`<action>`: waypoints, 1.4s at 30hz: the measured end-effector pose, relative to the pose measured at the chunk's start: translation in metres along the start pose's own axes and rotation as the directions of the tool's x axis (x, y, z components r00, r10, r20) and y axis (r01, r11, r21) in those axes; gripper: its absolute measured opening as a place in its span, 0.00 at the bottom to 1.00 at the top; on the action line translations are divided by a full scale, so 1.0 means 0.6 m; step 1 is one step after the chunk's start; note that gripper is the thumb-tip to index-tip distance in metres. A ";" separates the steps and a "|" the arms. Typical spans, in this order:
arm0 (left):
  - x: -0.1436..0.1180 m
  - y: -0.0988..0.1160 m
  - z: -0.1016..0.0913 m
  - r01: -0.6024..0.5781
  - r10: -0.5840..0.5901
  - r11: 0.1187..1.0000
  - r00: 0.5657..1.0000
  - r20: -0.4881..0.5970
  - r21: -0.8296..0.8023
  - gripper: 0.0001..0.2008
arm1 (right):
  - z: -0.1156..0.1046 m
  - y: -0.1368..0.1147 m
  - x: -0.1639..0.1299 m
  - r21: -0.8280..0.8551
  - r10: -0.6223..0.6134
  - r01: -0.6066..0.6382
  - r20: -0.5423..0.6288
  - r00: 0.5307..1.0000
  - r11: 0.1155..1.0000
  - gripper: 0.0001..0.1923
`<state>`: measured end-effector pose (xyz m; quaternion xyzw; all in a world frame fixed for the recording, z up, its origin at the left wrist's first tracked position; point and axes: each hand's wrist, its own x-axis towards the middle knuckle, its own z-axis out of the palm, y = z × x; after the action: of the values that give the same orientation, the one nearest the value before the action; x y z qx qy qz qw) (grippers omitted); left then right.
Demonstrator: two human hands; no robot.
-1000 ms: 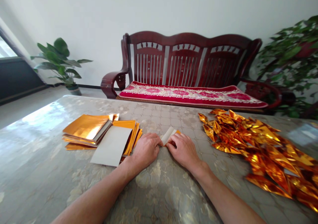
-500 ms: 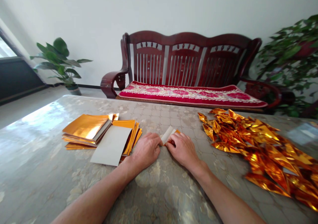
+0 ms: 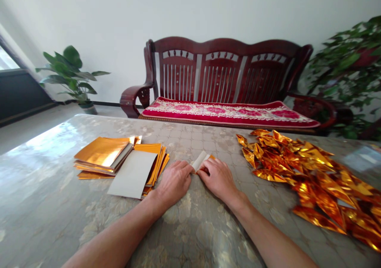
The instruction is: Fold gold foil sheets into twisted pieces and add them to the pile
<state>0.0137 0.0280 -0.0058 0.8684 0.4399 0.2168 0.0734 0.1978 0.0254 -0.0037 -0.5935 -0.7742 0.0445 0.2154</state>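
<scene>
Both hands (palms down) (image 3: 174, 180) (image 3: 218, 177), pinching folded paper (image 3: 200, 160)

We see a small folded sheet of gold foil paper (image 3: 201, 161), pale backing up, lying flat on the table, its near end hidden under fingers.

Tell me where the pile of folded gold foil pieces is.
The pile of folded gold foil pieces lies on the table, beside the right hand.
</scene>
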 end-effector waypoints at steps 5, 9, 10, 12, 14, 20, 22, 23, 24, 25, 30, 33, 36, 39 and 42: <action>-0.001 0.004 -0.009 -0.027 0.026 1.000 0.998 0.055 0.012 0.14 | 0.001 0.001 0.000 0.008 -0.007 0.007 -0.012 1.000 1.000 0.07; -0.002 0.010 -0.012 -0.049 0.042 0.995 0.995 0.090 0.081 0.13 | 0.000 0.001 -0.001 0.011 -0.008 0.008 -0.011 1.000 1.000 0.07; -0.003 0.011 -0.012 -0.056 0.046 0.994 0.994 0.099 0.096 0.12 | -0.001 0.001 -0.001 0.010 -0.006 0.006 -0.009 1.000 1.000 0.07; -0.004 0.013 -0.011 -0.071 0.057 0.989 0.992 0.117 0.126 0.11 | -0.002 0.000 -0.001 0.006 -0.002 0.002 -0.004 1.000 1.000 0.07; -0.004 0.015 -0.009 -0.093 0.072 0.982 0.989 0.133 0.163 0.09 | -0.002 0.000 0.000 0.004 0.002 -0.002 0.000 1.000 1.000 0.07; -0.002 0.019 -0.005 -0.155 0.111 0.951 0.979 0.172 0.267 0.06 | -0.001 0.005 0.004 0.038 0.005 -0.006 0.025 1.000 0.999 0.07; -0.001 0.022 -0.004 -0.162 0.113 0.945 0.977 0.181 0.283 0.06 | -0.001 0.009 0.005 0.060 0.010 -0.012 0.034 0.999 0.998 0.07; -0.001 0.023 -0.004 -0.163 0.112 0.944 0.976 0.185 0.287 0.06 | -0.001 0.012 0.005 0.071 0.013 -0.016 0.037 0.999 0.997 0.07; -0.001 0.023 -0.004 -0.163 0.110 0.943 0.976 0.190 0.290 0.06 | -0.001 0.014 0.005 0.081 0.016 -0.020 0.041 0.999 0.997 0.07; -0.001 0.024 -0.004 -0.163 0.108 0.942 0.975 0.196 0.293 0.06 | -0.002 0.016 0.006 0.089 0.021 -0.024 0.044 0.999 0.996 0.07; -0.002 0.028 -0.006 -0.170 0.102 0.940 0.968 0.231 0.297 0.06 | -0.007 0.021 0.006 0.095 0.059 -0.063 0.048 0.997 0.993 0.08; -0.003 0.031 -0.008 -0.167 0.095 0.940 0.966 0.241 0.299 0.06 | -0.007 0.021 0.006 0.075 0.062 -0.064 0.030 0.998 0.995 0.08; -0.003 0.033 -0.009 -0.167 0.092 0.940 0.965 0.247 0.299 0.06 | -0.005 0.023 0.006 0.044 0.060 -0.061 0.012 0.998 0.997 0.09; -0.002 0.035 -0.010 -0.168 0.093 0.939 0.964 0.249 0.301 0.05 | -0.003 0.024 0.007 0.014 0.058 -0.058 0.001 0.998 0.998 0.09; 0.000 0.037 -0.011 -0.173 0.095 0.935 0.964 0.249 0.311 0.05 | -0.002 0.021 0.008 0.004 0.075 -0.075 -0.002 0.997 0.997 0.08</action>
<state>0.0270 0.0139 0.0071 0.9157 0.3978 0.0426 -0.0377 0.2089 0.0334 -0.0052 -0.6217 -0.7511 0.0538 0.2155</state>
